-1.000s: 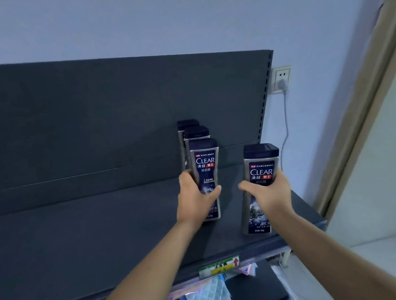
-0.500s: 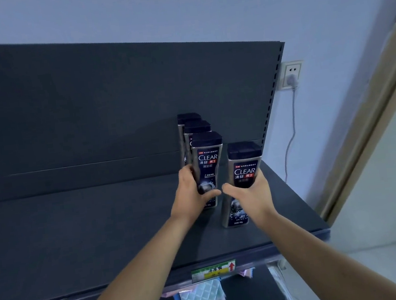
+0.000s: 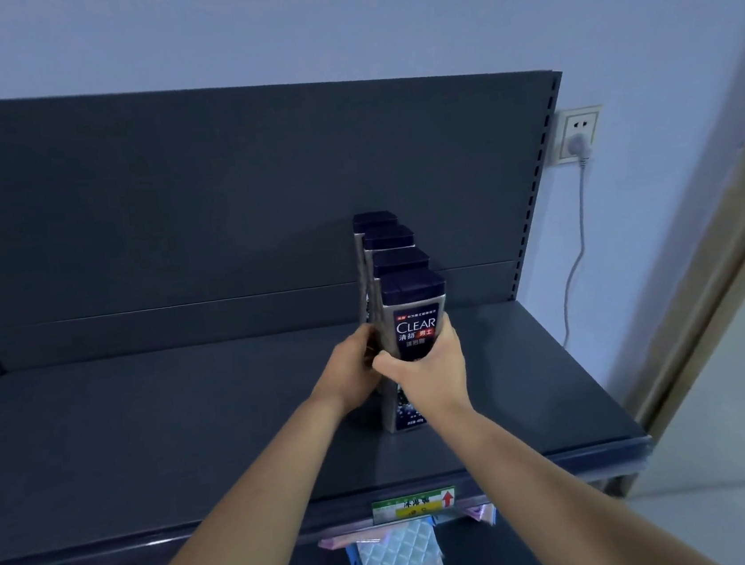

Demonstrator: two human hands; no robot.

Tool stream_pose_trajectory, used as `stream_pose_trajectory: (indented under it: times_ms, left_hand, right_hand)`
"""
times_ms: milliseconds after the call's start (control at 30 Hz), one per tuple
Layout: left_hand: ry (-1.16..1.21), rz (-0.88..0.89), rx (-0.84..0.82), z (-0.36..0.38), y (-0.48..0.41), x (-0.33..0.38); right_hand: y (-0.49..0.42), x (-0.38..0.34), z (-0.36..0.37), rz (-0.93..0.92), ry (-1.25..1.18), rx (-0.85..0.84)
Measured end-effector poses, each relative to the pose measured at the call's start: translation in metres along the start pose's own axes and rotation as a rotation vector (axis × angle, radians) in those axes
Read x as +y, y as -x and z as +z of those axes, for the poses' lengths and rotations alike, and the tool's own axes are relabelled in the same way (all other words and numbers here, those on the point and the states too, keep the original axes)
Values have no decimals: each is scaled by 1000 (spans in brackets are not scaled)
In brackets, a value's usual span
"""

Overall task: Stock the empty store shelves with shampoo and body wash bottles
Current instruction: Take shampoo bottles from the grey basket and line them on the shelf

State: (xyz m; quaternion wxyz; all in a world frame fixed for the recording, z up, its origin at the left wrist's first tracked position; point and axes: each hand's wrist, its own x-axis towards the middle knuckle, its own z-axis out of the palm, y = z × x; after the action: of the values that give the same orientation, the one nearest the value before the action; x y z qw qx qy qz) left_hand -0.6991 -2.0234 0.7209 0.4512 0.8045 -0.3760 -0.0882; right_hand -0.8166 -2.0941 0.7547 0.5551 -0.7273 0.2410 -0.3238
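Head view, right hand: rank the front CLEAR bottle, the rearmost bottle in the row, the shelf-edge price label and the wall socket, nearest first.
1. Front CLEAR bottle: gripped by the right hand.
2. Rearmost bottle, back of the row, and price label, below on the shelf edge: too close to call.
3. Wall socket: far right, on the wall.

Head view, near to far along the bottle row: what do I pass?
Price label → front bottle → second bottle → third bottle → rear bottle → back panel. Hands left out, since they overlap the bottles.
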Motion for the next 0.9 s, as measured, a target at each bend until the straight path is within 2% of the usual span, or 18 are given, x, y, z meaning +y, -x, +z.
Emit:
stream_pose_trajectory:
  times_ms: [133, 267, 333, 467, 633, 700, 767, 900]
  left_hand:
    - [-6, -12, -22, 0, -2, -1]
    - [-107, -62, -58, -6, 2, -6]
    - [-127, -109, -25, -11, 18, -5]
    - [-40, -215, 234, -18, 80, 5]
    - [-284, -253, 453, -35, 183, 22]
    - [-423, -317, 521, -45, 226, 25]
    - [-541, -438, 566, -55, 271, 27]
    - [-678, -664, 571, -84, 367, 23]
  right_hand:
    - [-2, 3, 0, -7, 15, -16]
    - [-2, 7, -3, -38, 28, -23]
    - [-1, 10, -6, -49, 45, -19]
    - [11, 26, -11, -36, 140, -61]
    - [57, 38, -11, 9, 205, -1]
    - [86, 36, -3, -57, 270, 0]
    - [121, 30, 10, -171, 336, -129]
    - [192, -2, 48, -390, 343, -592]
